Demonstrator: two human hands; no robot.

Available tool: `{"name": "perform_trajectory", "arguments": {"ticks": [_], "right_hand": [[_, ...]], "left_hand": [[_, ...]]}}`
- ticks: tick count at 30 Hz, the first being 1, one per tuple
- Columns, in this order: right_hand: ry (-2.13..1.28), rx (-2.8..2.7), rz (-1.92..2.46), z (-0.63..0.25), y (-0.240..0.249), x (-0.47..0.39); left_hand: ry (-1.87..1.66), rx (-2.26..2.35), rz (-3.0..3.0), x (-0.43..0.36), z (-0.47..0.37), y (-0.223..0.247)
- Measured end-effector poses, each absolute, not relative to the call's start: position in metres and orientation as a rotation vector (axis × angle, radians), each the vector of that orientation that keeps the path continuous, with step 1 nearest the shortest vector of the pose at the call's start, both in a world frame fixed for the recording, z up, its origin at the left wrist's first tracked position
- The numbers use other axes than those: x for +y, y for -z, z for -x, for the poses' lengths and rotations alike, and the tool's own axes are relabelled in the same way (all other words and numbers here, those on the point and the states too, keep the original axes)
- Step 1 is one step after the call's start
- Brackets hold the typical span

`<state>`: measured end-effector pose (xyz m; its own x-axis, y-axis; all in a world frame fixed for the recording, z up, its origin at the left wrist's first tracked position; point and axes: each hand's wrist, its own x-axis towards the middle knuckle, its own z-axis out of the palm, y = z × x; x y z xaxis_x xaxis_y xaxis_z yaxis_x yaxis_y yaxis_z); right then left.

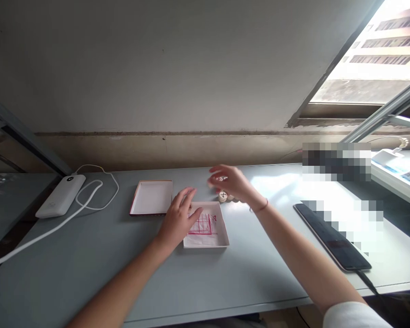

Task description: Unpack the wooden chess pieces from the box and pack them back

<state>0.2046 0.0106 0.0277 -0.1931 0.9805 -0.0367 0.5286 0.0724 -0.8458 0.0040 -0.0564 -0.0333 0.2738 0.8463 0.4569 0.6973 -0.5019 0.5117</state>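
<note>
Across a grey desk [259, 278], a right hand [231, 182], grip unclear, could scatter discs [222, 196] by brushing them; left hand [177, 219], fingers parted, nears a box [205, 241].

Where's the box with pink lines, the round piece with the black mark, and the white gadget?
Box with pink lines [222, 226]: head view, its right inner wall.
Round piece with the black mark [222, 195]: head view, its top face.
White gadget [61, 197]: head view, middle of its top.
</note>
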Motion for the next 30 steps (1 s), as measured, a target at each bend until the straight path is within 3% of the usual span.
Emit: {"name": "perform_trajectory", "arguments": {"ticks": [3, 12, 20, 30], "right_hand": [[-1.331, -1.749, 1.284, -0.191, -0.018, -0.028], [-1.396, -1.606, 1.2, -0.193, 0.001, -0.042], [-1.174, -1.668, 1.309, -0.201, -0.001, -0.039], [-0.415, -2.3, 1.18, -0.179, 0.019, -0.05]], "left_hand": [[-1.086, 1.329, -2.352, -0.058, -0.008, 0.03], [-1.055, 1.254, -2.327, -0.056, -0.011, 0.032], [-0.879, 1.295, -2.502, -0.05, -0.01, 0.033], [-0.77, 1.373, -2.245, -0.051, -0.005, 0.051]]}}
